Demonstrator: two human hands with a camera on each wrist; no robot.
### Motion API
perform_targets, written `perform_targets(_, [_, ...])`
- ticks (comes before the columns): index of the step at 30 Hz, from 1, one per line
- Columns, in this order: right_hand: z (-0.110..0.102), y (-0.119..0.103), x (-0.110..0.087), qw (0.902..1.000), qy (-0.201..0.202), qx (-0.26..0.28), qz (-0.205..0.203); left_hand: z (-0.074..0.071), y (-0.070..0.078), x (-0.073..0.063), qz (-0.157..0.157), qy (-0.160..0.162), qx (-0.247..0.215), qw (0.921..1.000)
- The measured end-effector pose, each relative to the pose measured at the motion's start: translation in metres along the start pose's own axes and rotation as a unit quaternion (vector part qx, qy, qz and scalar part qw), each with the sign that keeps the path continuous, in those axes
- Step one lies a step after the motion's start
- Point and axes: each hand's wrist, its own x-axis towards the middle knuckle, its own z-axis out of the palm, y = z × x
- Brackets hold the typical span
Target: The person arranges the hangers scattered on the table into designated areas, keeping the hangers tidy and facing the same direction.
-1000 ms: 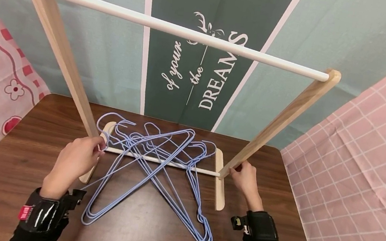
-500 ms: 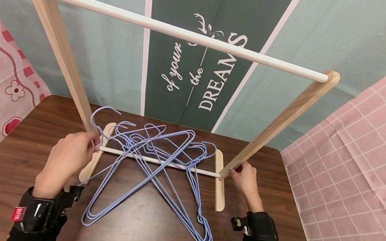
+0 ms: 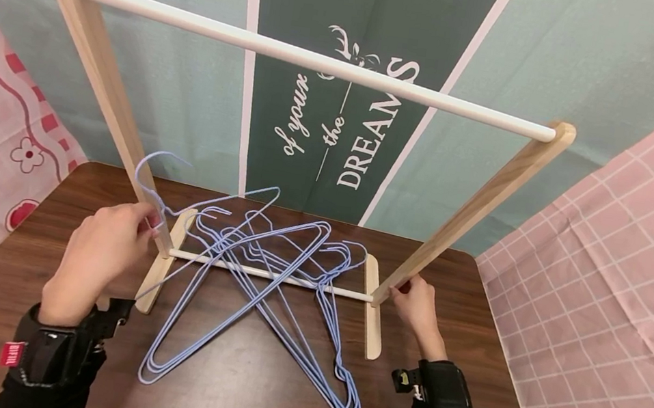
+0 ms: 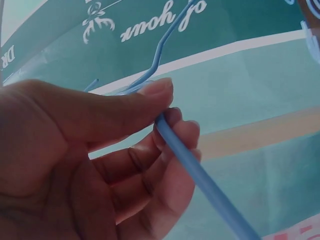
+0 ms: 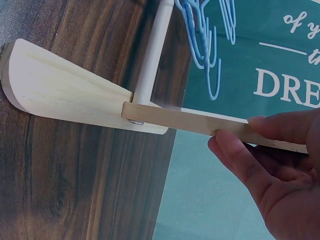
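My left hand pinches a blue wire hanger near its neck, in front of the rack's left post. In the left wrist view the hanger's wire runs between thumb and curled fingers. Its hook points up and one arm reaches across the pile. Several more blue hangers lie tangled over the rack's low white bar and the table. Low on the right wooden post, my right hand grips the wood between thumb and fingers, plainest in the right wrist view.
The rack's white top bar spans above the hangers. Two wooden feet, left and right, stand on the dark wood table. A green printed curtain hangs behind, with pink cloth along both sides.
The left hand has moved left and slightly up, lifting the hanger's hook and one arm clear of the pile. My right hand keeps its grip on the post.
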Motion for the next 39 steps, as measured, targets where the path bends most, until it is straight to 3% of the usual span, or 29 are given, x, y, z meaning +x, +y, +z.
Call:
perform_targets(10, [0.000,0.000,0.000,1.0000,0.001,-0.001,-0.002,-0.024,0.001,0.004,0.002,0.036,0.012,0.9993])
perform_targets(19, [0.001,0.000,0.000,1.0000,-0.001,-0.001,0.001,-0.044,0.003,0.013,0.034,0.077,0.034,0.9959])
perform_targets(30, [0.000,0.000,0.000,1.0000,0.001,0.000,0.005,-0.068,0.010,0.023,0.011,0.066,0.059,0.9960])
perform_targets(39, [0.000,0.001,0.000,1.0000,-0.002,-0.001,0.009,-0.083,0.011,0.029,0.021,0.104,0.073,0.9916])
